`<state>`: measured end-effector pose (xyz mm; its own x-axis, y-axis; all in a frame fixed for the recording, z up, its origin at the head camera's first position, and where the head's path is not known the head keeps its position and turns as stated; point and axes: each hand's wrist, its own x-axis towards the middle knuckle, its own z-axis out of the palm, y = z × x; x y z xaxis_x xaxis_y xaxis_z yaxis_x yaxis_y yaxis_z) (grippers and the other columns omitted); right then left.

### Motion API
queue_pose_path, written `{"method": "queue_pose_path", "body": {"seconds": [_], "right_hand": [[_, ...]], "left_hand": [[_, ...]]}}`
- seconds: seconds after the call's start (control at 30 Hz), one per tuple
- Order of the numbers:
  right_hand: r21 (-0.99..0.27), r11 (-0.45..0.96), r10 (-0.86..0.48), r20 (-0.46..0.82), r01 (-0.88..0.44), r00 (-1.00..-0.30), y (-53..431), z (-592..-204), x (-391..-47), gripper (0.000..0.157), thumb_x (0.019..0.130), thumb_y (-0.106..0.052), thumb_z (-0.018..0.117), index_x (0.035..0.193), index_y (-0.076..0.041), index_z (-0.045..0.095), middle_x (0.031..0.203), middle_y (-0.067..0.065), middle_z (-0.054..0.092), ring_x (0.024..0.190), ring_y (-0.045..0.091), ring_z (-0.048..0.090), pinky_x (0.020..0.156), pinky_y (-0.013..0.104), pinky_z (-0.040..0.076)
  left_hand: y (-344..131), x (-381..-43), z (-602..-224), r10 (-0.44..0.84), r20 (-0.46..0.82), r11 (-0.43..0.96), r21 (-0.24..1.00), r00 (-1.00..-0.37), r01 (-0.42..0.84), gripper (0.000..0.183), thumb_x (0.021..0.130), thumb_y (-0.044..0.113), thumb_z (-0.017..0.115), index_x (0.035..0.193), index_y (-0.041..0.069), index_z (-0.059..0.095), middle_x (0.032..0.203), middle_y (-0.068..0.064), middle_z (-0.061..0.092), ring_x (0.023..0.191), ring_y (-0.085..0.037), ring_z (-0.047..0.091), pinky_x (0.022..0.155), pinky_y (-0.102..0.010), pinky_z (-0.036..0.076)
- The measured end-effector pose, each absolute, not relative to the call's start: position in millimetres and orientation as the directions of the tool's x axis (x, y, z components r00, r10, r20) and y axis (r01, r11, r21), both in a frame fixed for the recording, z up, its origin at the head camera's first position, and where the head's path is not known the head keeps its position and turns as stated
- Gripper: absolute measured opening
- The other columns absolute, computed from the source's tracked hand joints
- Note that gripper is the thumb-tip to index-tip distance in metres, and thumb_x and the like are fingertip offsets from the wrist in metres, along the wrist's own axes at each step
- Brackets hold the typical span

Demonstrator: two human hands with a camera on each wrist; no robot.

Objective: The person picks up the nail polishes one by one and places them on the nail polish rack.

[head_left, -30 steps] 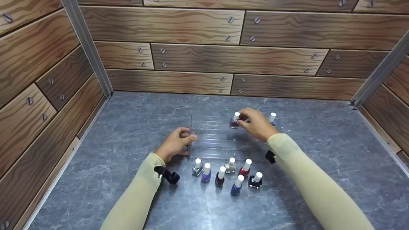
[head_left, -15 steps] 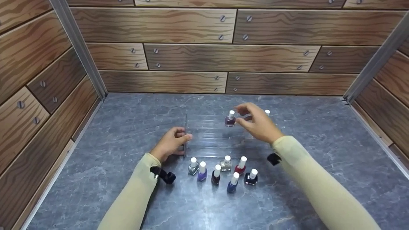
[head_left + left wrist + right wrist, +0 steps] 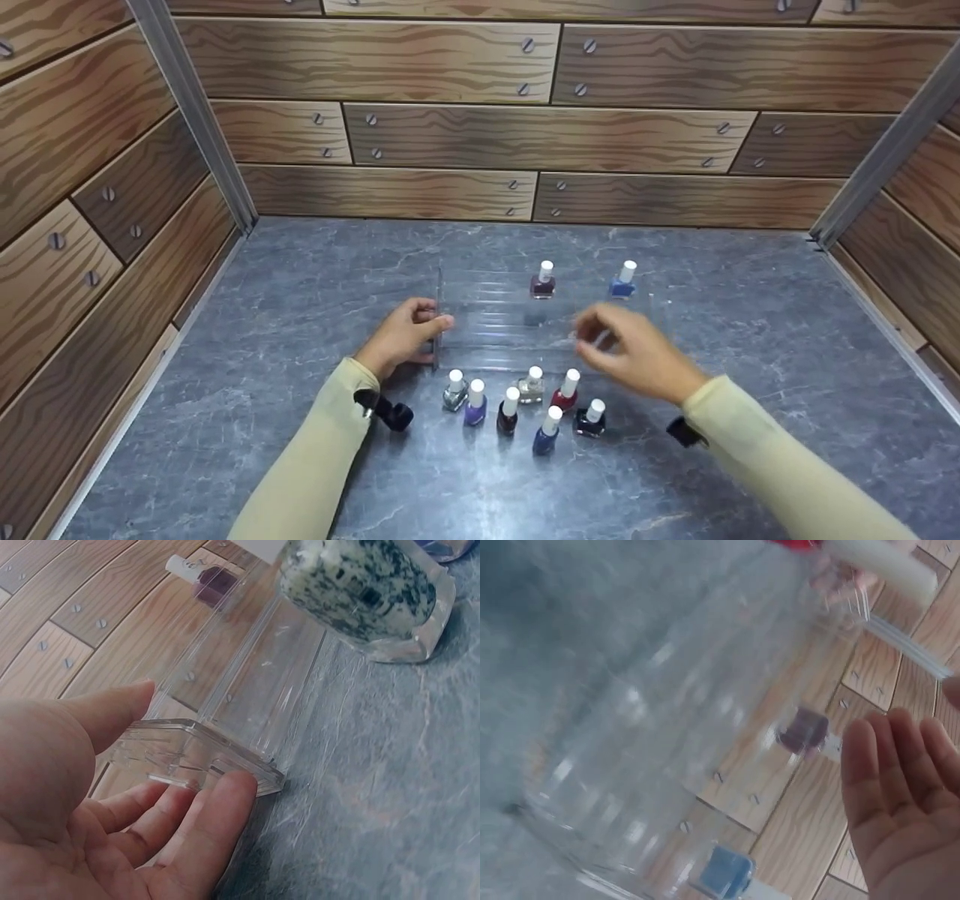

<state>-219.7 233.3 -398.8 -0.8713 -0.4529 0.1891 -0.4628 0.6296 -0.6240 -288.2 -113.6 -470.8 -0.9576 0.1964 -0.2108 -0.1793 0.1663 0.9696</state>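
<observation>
My left hand grips the left side panel of a clear stepped display rack; in the left wrist view the thumb lies on one side of the panel and the fingers on the other. A dark purple nail polish bottle and a blue nail polish bottle stand upright on the rack's back step. My right hand, fingers bent loosely and nothing between them, hovers over the rack's front right part. Below it are a red nail polish bottle and a black one.
More white-capped bottles stand before the rack: silver glitter, violet, dark brown, pale silver and dark blue. Wood-patterned walls enclose the grey marbled table at the back and sides.
My right hand has let go of the dark purple bottle on the back step and come forward toward the front bottles. The left hand keeps its grip on the rack.
</observation>
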Motion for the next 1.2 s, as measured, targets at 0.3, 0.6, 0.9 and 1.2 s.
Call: {"method": "queue_pose_path", "body": {"seconds": [0.3, 0.6, 0.9, 1.2], "right_hand": [[-0.586, 0.651, -0.563, 0.052, -0.482, -0.825, 239.4, -406.8, -208.5, 0.043, 0.091, -0.035, 0.08, 0.125, -0.016, 0.063, 0.116, 0.001, 0.068, 0.104, 0.021, 0.065, 0.093, 0.041, 0.06], [-0.495, 0.733, -0.632, -0.243, -0.467, -0.736, 247.2, -406.0, -212.5, 0.059, 0.076, -0.044, 0.088, 0.117, -0.017, 0.056, 0.101, -0.001, 0.06, 0.089, 0.017, 0.057, 0.077, 0.032, 0.054], [-0.521, 0.697, -0.69, -0.301, -0.493, -0.658, 249.4, -414.4, -214.4, 0.042, 0.076, -0.017, 0.084, 0.108, -0.016, 0.057, 0.088, -0.008, 0.058, 0.077, 0.007, 0.054, 0.067, 0.024, 0.05], [-0.52, 0.701, -0.689, -0.315, -0.489, -0.653, 249.6, -418.1, -217.7, 0.029, 0.081, -0.016, 0.081, 0.101, -0.022, 0.061, 0.085, -0.009, 0.058, 0.077, 0.007, 0.054, 0.067, 0.024, 0.051]], "left_hand": [[-113.9, -288.1, -469.9, 0.191, -0.213, 0.171, 0.968, -0.958, -0.181, 0.065, 0.097, 0.029, 0.076, 0.149, 0.004, 0.046, 0.147, -0.019, 0.05, 0.126, -0.035, 0.059, 0.084, -0.046, 0.065], [-114.9, -288.6, -470.4, 0.191, -0.211, 0.173, 0.969, -0.959, -0.179, 0.065, 0.097, 0.029, 0.076, 0.149, 0.004, 0.046, 0.146, -0.02, 0.049, 0.125, -0.036, 0.059, 0.084, -0.045, 0.065], [-113.0, -289.1, -470.7, 0.195, -0.218, 0.174, 0.967, -0.956, -0.185, 0.066, 0.097, 0.029, 0.076, 0.149, 0.004, 0.045, 0.144, -0.019, 0.051, 0.124, -0.036, 0.059, 0.085, -0.045, 0.065], [-114.6, -289.1, -472.0, 0.19, -0.227, 0.176, 0.965, -0.955, -0.194, 0.065, 0.096, 0.03, 0.077, 0.148, 0.005, 0.046, 0.145, -0.019, 0.05, 0.125, -0.036, 0.059, 0.085, -0.046, 0.065]]}}
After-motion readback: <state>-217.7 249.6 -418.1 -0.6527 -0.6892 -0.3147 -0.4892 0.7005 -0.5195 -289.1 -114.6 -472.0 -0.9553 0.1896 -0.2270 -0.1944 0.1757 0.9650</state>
